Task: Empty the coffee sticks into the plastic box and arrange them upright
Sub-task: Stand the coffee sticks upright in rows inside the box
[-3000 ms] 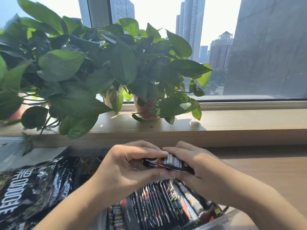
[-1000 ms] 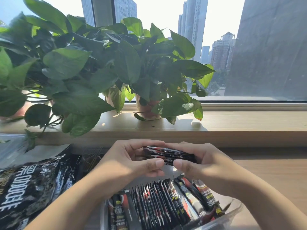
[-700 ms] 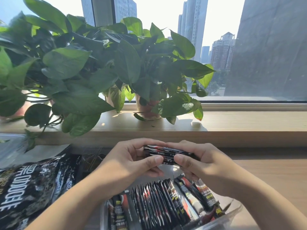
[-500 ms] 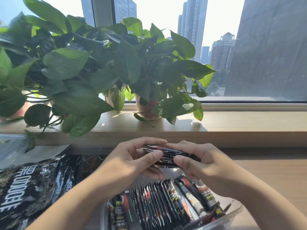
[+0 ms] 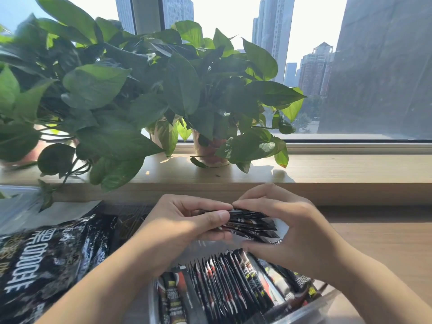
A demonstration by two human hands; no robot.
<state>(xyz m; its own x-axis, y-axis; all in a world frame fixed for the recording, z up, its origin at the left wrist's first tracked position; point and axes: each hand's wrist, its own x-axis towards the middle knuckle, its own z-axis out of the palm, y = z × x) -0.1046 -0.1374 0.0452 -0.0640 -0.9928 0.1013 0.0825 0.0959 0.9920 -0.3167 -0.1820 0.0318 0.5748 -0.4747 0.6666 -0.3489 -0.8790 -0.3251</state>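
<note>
Fanned wider now: coffee sticks (image 5: 250, 223) pinched between my left hand (image 5: 184, 220) and right hand (image 5: 292, 228); light, slippery, hold ends.

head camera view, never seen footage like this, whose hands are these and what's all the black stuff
No machine here. A person wears a camera on the head, so you look down at their own two hands. The left hand and right hand together hold a bundle of coffee sticks, fingers curled round its ends, above a clear plastic box. A row of sticks already stands on edge inside it. A large black bag lies to the left on the wooden table. Behind, potted plants sit on the windowsill.
</note>
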